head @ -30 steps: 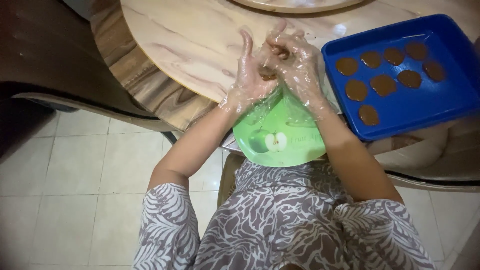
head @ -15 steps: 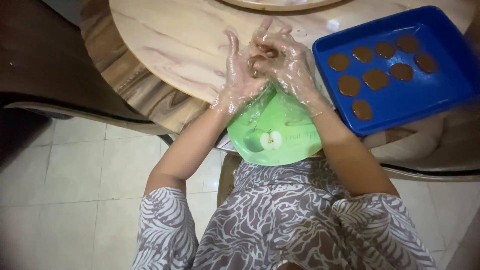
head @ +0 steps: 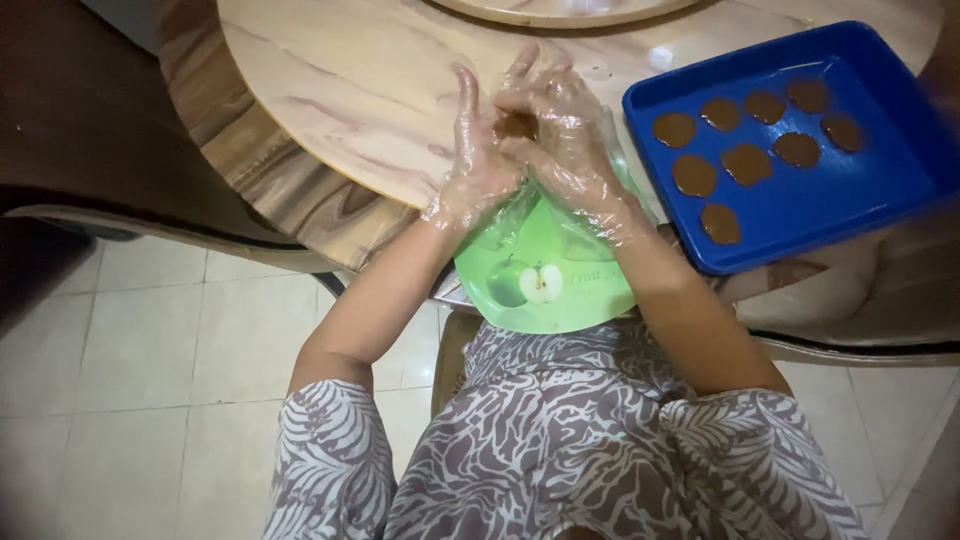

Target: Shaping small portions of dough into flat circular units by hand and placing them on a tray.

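Both gloved hands, left hand [head: 480, 165] and right hand [head: 570, 150], keep pressing the brown dough [head: 515, 126] clasped between them; blue tray [head: 850, 210] unchanged at right.

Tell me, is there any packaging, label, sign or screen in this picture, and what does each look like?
No packages, signs or screens.
Green plate: round, at the table edge under the gloved hands, printed with a whole and a halved apple picture and a faint line of lettering beside it.
Blue tray: rectangular, to the right, unlabelled, holding brown discs.
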